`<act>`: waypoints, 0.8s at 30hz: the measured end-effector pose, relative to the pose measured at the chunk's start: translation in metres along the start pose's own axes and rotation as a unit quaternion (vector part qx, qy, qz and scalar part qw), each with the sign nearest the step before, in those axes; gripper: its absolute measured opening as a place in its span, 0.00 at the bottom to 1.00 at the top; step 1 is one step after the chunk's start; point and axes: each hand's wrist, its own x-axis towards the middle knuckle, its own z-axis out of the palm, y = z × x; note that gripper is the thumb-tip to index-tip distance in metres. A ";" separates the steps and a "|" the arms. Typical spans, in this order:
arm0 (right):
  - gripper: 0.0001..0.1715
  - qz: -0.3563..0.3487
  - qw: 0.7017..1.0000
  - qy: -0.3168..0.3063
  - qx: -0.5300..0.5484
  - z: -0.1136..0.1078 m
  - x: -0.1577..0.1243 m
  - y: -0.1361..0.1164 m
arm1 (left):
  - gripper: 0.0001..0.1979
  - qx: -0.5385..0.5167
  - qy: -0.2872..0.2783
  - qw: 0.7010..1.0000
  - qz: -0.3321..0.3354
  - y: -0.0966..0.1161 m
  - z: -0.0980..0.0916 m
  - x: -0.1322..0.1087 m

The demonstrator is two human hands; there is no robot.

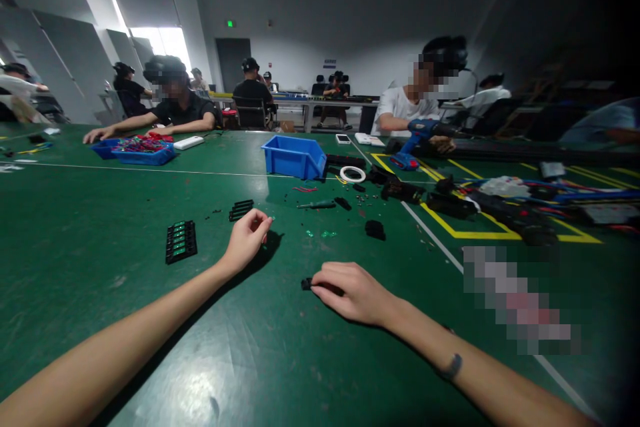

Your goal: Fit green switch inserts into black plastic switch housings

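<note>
My right hand [353, 292] rests on the green table [75, 227], fingers curled round a small black part [306, 283] that sticks out at the fingertips. My left hand [247, 235] hovers just above the table farther out, fingers bent together in a loose pinch; whether anything is in them I cannot make out. A black slotted block with green inserts [181, 241] lies left of that hand. Two black strips [241, 209] lie just beyond it. Tiny green bits [327, 234] and a black piece [375, 229] lie to the right.
A blue bin [294, 155], a white tape ring [353, 174] and a screwdriver [316, 205] sit farther out. A blue tray of coloured parts [143, 149] is at far left. Cables and black parts [520, 203] crowd the right. Several people sit around the table; one holds a blue drill [414, 140].
</note>
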 end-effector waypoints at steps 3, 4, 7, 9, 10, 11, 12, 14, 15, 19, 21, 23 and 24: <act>0.09 0.011 0.999 0.046 0.014 0.002 0.002 -0.002 | 0.14 0.005 -0.002 1.000 0.006 0.002 0.001 -0.002; 0.10 0.027 0.997 0.065 0.020 0.002 0.004 -0.003 | 0.14 0.007 -0.003 1.000 0.008 0.003 0.001 -0.002; 0.14 0.079 0.991 0.101 0.049 0.005 0.018 -0.005 | 0.13 0.012 -0.005 1.000 0.013 0.003 0.002 -0.002; 0.17 0.099 0.989 0.081 0.068 0.009 0.030 -0.006 | 0.13 0.014 -0.005 1.000 0.015 0.003 0.002 -0.002; 0.18 0.107 0.989 0.065 0.073 0.011 0.035 -0.006 | 0.13 0.015 -0.005 1.000 0.015 0.003 0.002 -0.001; 0.19 0.113 0.989 0.054 0.076 0.013 0.040 -0.004 | 0.13 0.016 -0.005 1.000 0.016 0.003 0.002 -0.001; 0.21 0.118 0.988 0.055 0.077 0.016 0.043 -0.003 | 0.13 0.017 -0.005 1.000 0.016 0.003 0.002 -0.001; 0.26 0.120 0.987 0.078 0.068 0.019 0.045 0.002 | 0.13 0.019 -0.006 1.000 0.017 0.003 0.003 -0.001; 0.28 0.121 0.986 0.095 0.065 0.020 0.045 0.005 | 0.13 0.019 -0.007 1.000 0.018 0.002 0.003 -0.002; 0.24 0.137 0.973 0.168 0.080 0.019 0.039 0.012 | 0.13 0.020 -0.008 1.000 0.018 0.001 0.003 -0.002; 0.22 0.140 0.968 0.185 0.092 0.018 0.037 0.012 | 0.13 0.020 -0.007 1.000 0.018 0.001 0.002 -0.002; 0.20 0.126 0.973 0.168 0.095 0.017 0.037 0.010 | 0.13 0.020 -0.008 1.000 0.020 0.001 0.002 -0.002; 0.20 0.115 0.978 0.149 0.093 0.018 0.037 0.009 | 0.13 0.020 -0.008 1.000 0.020 0.001 0.002 -0.002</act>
